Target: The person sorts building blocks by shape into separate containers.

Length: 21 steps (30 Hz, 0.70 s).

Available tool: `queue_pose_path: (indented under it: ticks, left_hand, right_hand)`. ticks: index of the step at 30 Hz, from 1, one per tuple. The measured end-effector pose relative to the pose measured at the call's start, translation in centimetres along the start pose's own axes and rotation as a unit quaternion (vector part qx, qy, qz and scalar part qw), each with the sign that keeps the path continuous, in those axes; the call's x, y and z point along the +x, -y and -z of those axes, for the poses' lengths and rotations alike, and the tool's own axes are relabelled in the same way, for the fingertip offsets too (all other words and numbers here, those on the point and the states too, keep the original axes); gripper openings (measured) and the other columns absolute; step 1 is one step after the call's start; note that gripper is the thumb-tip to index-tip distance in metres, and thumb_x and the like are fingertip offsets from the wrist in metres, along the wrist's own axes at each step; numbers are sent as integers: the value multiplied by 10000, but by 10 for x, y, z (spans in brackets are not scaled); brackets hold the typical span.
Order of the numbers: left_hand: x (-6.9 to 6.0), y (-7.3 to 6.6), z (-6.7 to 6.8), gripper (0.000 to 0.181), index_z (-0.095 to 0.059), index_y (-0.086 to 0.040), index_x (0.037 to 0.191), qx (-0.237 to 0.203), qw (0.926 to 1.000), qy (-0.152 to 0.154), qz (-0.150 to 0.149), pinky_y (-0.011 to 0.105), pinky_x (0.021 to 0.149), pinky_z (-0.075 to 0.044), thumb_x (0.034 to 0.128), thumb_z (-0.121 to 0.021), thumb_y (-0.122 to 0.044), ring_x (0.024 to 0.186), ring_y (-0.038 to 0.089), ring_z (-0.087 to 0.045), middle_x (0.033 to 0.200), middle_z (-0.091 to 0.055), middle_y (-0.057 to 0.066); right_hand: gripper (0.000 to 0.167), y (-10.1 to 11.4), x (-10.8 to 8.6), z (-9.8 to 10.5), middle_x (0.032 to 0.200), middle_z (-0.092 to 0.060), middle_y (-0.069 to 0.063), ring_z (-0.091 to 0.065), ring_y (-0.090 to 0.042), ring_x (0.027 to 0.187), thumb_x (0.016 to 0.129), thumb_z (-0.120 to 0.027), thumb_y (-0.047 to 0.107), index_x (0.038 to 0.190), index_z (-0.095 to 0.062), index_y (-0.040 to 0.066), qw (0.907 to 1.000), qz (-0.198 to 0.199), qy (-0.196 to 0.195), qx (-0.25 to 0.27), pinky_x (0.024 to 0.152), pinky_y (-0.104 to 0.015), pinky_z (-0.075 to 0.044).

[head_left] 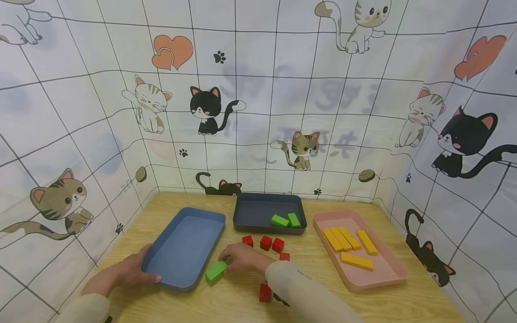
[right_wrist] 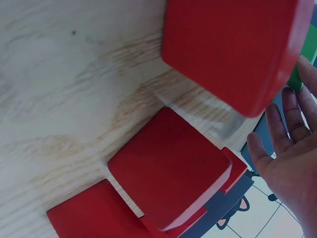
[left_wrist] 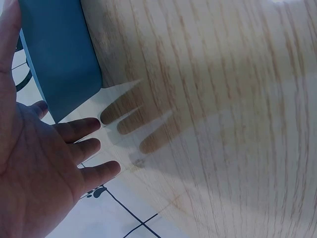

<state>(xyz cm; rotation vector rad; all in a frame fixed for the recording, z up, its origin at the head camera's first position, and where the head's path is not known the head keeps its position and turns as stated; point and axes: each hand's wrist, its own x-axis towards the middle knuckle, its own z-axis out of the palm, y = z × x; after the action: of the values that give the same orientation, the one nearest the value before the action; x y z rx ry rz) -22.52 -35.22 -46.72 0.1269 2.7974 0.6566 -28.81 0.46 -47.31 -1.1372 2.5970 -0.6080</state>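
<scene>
My right hand (head_left: 244,259) pinches the end of a green block (head_left: 216,272) just beside the blue tray, low over the table. The right wrist view shows the green block (right_wrist: 309,47) against the fingertips at the right edge. My left hand (head_left: 127,271) touches the near left corner of the blue tray (head_left: 181,246), its thumb along the near side. In the left wrist view, that hand's fingers (left_wrist: 101,173) are loosely extended beside the tray. Several red blocks (head_left: 265,243) lie around my right hand and forearm.
At the back stands a dark grey tray (head_left: 258,206) with two green blocks (head_left: 280,220). A pink tray (head_left: 355,280) on the right holds several yellow blocks (head_left: 366,242). Cat-patterned cloth (head_left: 258,103) surrounds the wooden table (head_left: 230,307) at the back and sides.
</scene>
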Motion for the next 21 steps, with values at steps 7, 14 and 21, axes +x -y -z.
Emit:
queue_pose_path:
  ticks: [7, 14, 21]
  left_hand:
    - [-1, -3, 1, 1152, -155, 123, 1478, -13, 10000, -24, -35, 718, 1016, -287, 778, -807, -518, 1272, 671, -289, 1371, -282, 517]
    - [0, -4, 2, 1173, -144, 125, 1481, -46, 10000, 9, 30, 716, 1024, -278, 768, -812, -526, 1279, 669, -281, 1381, -270, 514]
    - [-1, -4, 2, 1157, -152, 122, 1478, -34, 10000, 21, 17, 718, 1020, -281, 775, -809, -522, 1275, 674, -278, 1376, -270, 519]
  right_hand:
    - [304, -4, -1, -2, 1003, -682, 160, -588, -6, 927, 804, -837, 203, 1095, -752, 170, 9996, -98, 33, 266, 842, -174, -465]
    - [232, -8, -5, 1, 889, -665, 171, -582, 12, 837, 787, -848, 228, 997, -757, 188, 9965, -184, -36, 814, 777, -180, -478]
    - [217, -9, -9, 10, 876, -649, 168, -564, -11, 812, 796, -831, 277, 988, -745, 226, 9929, -470, -113, 1085, 771, -213, -483]
